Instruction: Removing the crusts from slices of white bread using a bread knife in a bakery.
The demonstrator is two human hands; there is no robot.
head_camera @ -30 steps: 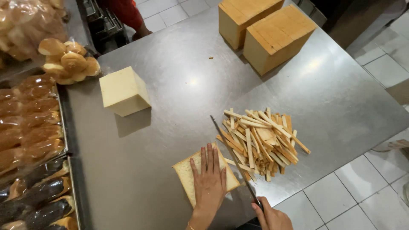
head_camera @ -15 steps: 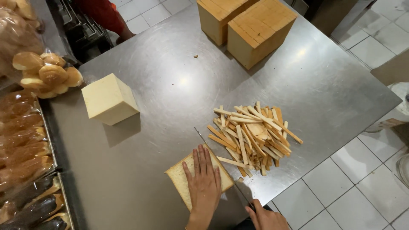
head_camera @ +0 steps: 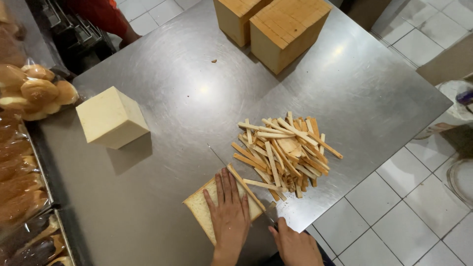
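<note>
We see our left hand (head_camera: 229,214) spread flat, fingers fanned and palm down, pressing on a pale, soft-crumbed stack of sliced bread (head_camera: 207,207) at the near edge of the desk (head_camera: 187,88). Our right hand (head_camera: 295,246) is curled around the dark handle of a long thin knife (head_camera: 236,172), whose blade runs along the right edge of the bread, just beside a tan crust strip still lying against the slice.

The desk is brushed stainless steel, scuffed and shiny, with glare spots near its middle. Just right of the bread lies one loose heap of crust strips (head_camera: 286,152): narrow, straight sticks, brown on one face and cream on the other, crossed over one another; too many to count.

We count three large blocks of bread standing on the desk. One is a trimmed cube (head_camera: 111,118), crustless and cream-white with smooth flat faces, on the left, well apart from our hands. Two untrimmed loaves (head_camera: 290,29), golden-brown and boxy, stand touching each other at the far edge.

On the left, clear bags of round glossy buns (head_camera: 34,91) and trays of darker wrapped rolls (head_camera: 19,177) sit beside the desk. The floor (head_camera: 394,197) is pale square tile.
</note>
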